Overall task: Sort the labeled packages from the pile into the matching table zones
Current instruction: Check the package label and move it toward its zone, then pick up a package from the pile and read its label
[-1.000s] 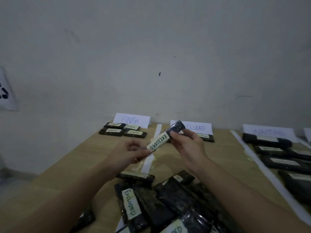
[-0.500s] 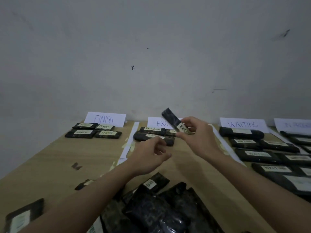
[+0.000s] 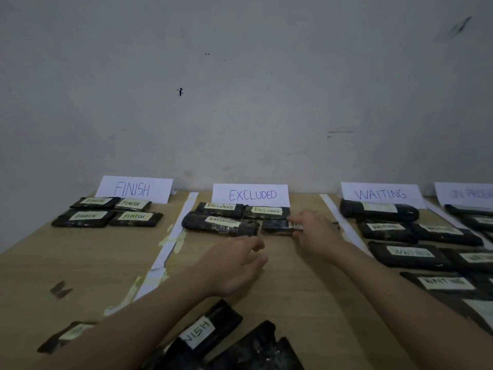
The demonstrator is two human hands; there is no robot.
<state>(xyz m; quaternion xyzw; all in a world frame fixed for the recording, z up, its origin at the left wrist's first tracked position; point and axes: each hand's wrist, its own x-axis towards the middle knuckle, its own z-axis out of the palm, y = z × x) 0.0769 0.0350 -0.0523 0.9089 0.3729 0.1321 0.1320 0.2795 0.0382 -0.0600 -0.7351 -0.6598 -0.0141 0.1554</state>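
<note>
My right hand [image 3: 313, 232] rests on a dark package labelled EXCLUDED [image 3: 277, 225], which lies flat on the table in the EXCLUDED zone, below the EXCLUDED sign [image 3: 252, 194]. Its fingers cover the right end of the package's label. Three other EXCLUDED packages [image 3: 220, 222] lie beside it. My left hand [image 3: 232, 265] hovers in front of that zone with loosely curled fingers and holds nothing. The pile of dark packages [image 3: 240, 345] sits at the near edge, one showing a FINISH label.
White paper strips [image 3: 174, 236] divide the wooden table [image 3: 80, 263] into zones. FINISH sign [image 3: 133, 188] with several packages is at the left. WAITING sign [image 3: 380, 194] with several packages is at the right, a further sign [image 3: 466, 194] beyond. A loose package [image 3: 66, 333] lies near left.
My right hand carried the EXCLUDED package forward from mid-air down onto the table in the EXCLUDED zone. My left hand let go of it and dropped back. The view moved closer to the signs.
</note>
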